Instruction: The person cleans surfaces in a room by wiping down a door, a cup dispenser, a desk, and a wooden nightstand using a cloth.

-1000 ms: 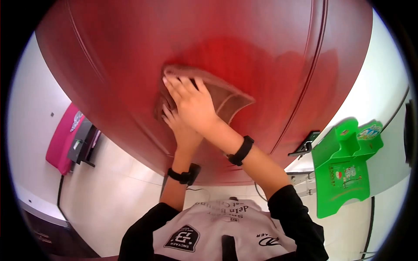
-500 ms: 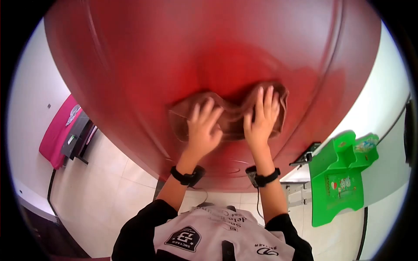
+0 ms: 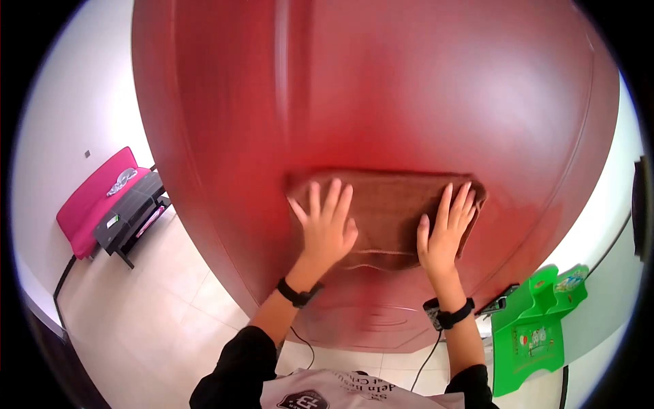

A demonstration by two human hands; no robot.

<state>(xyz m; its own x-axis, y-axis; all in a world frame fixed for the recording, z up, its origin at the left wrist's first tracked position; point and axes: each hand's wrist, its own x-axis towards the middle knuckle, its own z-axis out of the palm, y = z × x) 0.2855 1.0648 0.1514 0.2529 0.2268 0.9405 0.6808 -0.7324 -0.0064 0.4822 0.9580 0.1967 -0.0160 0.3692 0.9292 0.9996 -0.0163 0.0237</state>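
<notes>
A brown cloth (image 3: pixel 385 215) is spread nearly flat against a large glossy red panel (image 3: pixel 381 88), which looks like a door. My left hand (image 3: pixel 325 225) lies on the cloth's left part with its fingers spread. On the right end of the cloth rests my right hand (image 3: pixel 446 232), palm down, fingers stretched out and thumb apart. The cloth's lower edge sags in loose folds between the hands. Black bands with small boxes sit on both wrists.
At the left, a pink sofa (image 3: pixel 85 211) stands by the wall behind a dark low table (image 3: pixel 133 208). A green plastic shelf-like piece (image 3: pixel 528 341) with cartoon prints is at the lower right. Pale tiles (image 3: pixel 170 300) cover the floor.
The bunched cloth is now stretched out wider and flatter. My hands have moved farther apart and lower in the view, and the camera's view of the panel has shifted.
</notes>
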